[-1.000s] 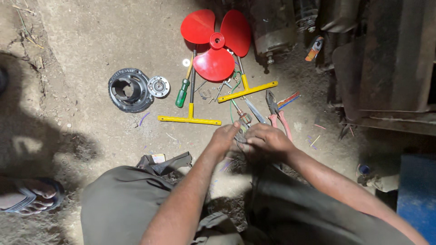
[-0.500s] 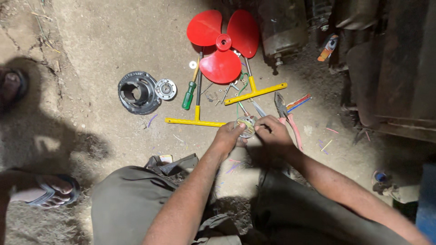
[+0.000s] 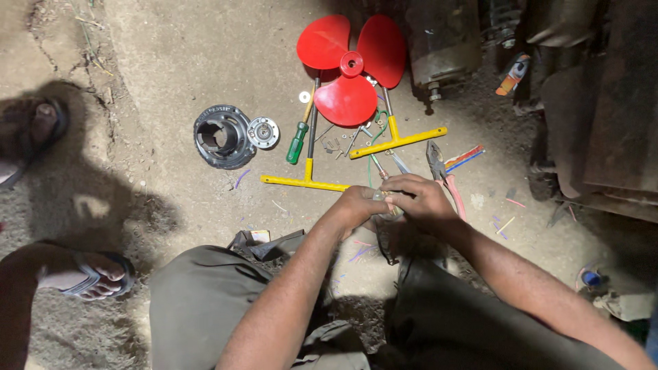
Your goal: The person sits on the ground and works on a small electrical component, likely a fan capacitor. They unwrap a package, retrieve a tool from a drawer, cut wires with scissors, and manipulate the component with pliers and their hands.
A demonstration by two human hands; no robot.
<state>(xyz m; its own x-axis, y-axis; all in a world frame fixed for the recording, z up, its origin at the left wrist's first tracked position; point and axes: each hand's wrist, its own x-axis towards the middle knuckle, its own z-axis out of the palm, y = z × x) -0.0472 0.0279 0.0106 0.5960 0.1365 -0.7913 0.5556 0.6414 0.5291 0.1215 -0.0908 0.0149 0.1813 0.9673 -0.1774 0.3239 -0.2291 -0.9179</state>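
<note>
Ahead, red fan (image 3: pixel 351 65), pliers (image 3: pixel 439 168); both hands (image 3: pixel 394 202) pinching small part (image 3: pixel 388 207)

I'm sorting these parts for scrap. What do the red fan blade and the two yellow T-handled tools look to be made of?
Red fan blade: likely moulded plastic, with uniform glossy colour and thin smooth lobes. Yellow T-handled tools: probably metal, with bare grey shafts and yellow-painted or coated handles; which one can't be told.

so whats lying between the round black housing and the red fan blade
In the head view, a small round metal bearing plate sits beside the black housing; then a green-handled screwdriver lies before the red fan blade.
</note>
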